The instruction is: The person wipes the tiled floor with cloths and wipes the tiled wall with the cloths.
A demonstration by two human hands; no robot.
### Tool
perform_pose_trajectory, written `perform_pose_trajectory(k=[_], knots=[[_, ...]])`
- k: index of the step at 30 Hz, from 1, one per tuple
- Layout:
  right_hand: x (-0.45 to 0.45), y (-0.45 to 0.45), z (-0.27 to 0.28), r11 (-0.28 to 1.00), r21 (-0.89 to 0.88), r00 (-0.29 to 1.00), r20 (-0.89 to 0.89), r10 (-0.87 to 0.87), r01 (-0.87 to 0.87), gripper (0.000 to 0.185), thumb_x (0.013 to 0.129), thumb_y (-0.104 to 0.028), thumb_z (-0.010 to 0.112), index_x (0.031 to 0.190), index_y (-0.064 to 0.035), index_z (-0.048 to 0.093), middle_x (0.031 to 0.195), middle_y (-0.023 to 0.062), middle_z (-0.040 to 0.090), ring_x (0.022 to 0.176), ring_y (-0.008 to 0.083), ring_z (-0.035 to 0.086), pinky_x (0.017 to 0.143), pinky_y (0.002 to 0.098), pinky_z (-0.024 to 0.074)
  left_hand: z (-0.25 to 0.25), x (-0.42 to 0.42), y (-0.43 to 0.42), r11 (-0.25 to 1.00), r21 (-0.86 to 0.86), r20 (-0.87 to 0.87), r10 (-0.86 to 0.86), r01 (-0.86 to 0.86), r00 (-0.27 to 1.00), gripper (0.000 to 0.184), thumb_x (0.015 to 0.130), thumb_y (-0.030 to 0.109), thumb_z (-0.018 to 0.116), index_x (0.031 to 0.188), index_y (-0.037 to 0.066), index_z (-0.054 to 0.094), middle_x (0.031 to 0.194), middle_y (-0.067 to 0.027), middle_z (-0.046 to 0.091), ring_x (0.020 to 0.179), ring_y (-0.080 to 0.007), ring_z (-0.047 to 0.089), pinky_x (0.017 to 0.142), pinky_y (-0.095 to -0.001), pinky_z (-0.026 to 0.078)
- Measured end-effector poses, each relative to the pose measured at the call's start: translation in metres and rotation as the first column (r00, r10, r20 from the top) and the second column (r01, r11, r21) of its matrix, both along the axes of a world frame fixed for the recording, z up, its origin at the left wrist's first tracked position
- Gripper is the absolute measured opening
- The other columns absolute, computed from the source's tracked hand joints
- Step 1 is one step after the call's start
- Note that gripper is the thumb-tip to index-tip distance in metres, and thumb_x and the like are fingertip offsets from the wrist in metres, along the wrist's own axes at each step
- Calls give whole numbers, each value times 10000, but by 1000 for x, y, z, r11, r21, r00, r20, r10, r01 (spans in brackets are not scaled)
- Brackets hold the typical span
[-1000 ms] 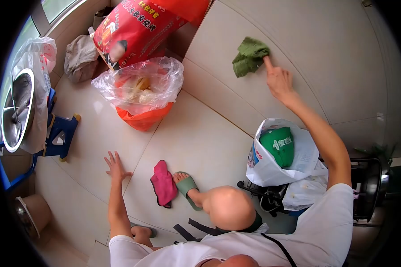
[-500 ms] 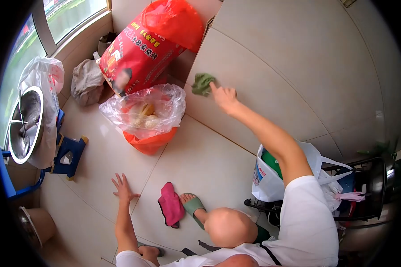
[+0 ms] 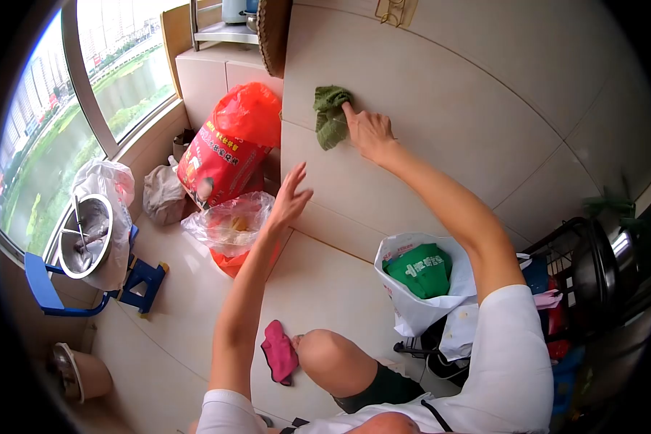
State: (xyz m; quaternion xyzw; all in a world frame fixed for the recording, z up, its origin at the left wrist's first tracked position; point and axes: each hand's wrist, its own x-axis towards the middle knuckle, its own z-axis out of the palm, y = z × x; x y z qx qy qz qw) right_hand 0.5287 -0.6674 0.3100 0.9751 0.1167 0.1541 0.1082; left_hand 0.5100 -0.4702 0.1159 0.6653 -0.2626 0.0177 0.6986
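A green cloth (image 3: 331, 119) lies against the tiled wall (image 3: 441, 108). My right hand (image 3: 371, 135) is at its right edge, index finger stretched onto the cloth and the other fingers curled in. My left hand (image 3: 289, 199) is raised near the wall's left edge, above the clear plastic bag (image 3: 231, 220), fingers apart and holding nothing. On the floor by my knee lies a pink cloth (image 3: 280, 352).
A red sack (image 3: 220, 163) stands in the corner beside a grey cloth (image 3: 164, 195). At left, a metal bowl (image 3: 85, 239) rests near a blue stool (image 3: 143, 286). A white bag (image 3: 405, 307) with a green bundle (image 3: 421, 271) is by my right arm.
My left hand has risen from the floor toward the wall. The right hand and green cloth have moved across the wall toward its left edge. The view has tilted up, showing more window and a shelf.
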Motion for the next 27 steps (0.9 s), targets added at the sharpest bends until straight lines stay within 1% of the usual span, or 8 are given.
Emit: perform_pose_trajectory(k=[3, 6, 11, 13, 15, 17, 20, 27], knots=[[-26, -18, 49, 997, 61, 995, 78, -57, 52, 576, 827, 0, 464, 1392, -29, 357, 852, 228, 670, 837, 414, 666, 699, 511, 499, 132, 13, -59, 1000, -7, 228, -15, 17, 974, 811, 798, -113, 490, 1522, 160, 247, 1588, -88, 174, 1463, -275, 182, 1078, -409, 380], [-44, -70, 53, 963, 256, 961, 234, -146, 84, 580, 872, -89, 491, 1421, -59, 306, 830, 217, 679, 757, 412, 670, 673, 503, 508, 171, 10, -132, 978, 172, 490, 16, -115, 872, 803, 715, -113, 461, 1482, 36, 278, 1593, -168, 98, 1463, -368, 104, 1158, -447, 247], [-95, -113, -29, 634, 773, 852, 309, -423, 34, 536, 938, -219, 500, 1425, -75, 328, 787, 190, 691, 728, 403, 666, 621, 495, 498, 150, -42, -208, 886, 391, 718, -125, -249, 685, 634, 799, -7, 526, 1420, 8, 396, 1552, -226, 208, 1450, -397, 152, 1170, -442, 226], [-123, -114, -59, 601, 775, 826, 200, -527, 196, 530, 969, -239, 486, 1442, -72, 315, 871, 224, 690, 805, 398, 670, 619, 466, 498, 142, -58, -209, 870, 458, 664, -199, -182, 721, 625, 828, 18, 502, 1435, -2, 355, 1524, -224, 259, 1427, -391, 211, 1161, -457, 235], [-120, -122, -110, 628, 776, 745, 386, -544, 57, 496, 1007, -220, 439, 1457, -63, 304, 770, 149, 674, 678, 263, 659, 567, 361, 481, 156, -73, -205, 879, 459, 565, -177, -129, 806, 647, 830, 28, 499, 1451, -3, 319, 1506, -221, 287, 1411, -386, 244, 1155, -464, 239], [-127, -108, -113, 166, 967, 890, 243, -385, -192, 467, 1017, -192, 417, 1456, -67, 316, 701, 67, 575, 596, 154, 541, 538, 283, 434, 164, -62, -209, 901, 326, 622, 23, -285, 783, 635, 899, 90, 491, 1480, 2, 248, 1484, -253, 282, 1378, -449, 244, 1151, -489, 213], [-148, -54, -96, -490, 831, 962, 192, -192, -264, 407, 1008, -132, 415, 1406, -54, 384, 679, -34, 416, 570, 46, 343, 505, 189, 332, 184, -16, -205, 877, 49, 547, 376, -478, 748, 630, 949, 201, 493, 1485, -3, 231, 1496, -296, 234, 1377, -495, 209, 1144, -509, 200], [-236, 4, -78, -359, 931, 979, 132, 154, -69, 307, 1032, -222, 425, 1261, -47, 534, 578, -45, 405, 469, 33, 325, 425, 199, 246, 243, 111, -90, 702, 13, 389, 653, -712, 650, 668, 996, 412, 360, 1500, 4, 199, 1495, -352, 193, 1364, -510, 221, 1138, -496, 206]])
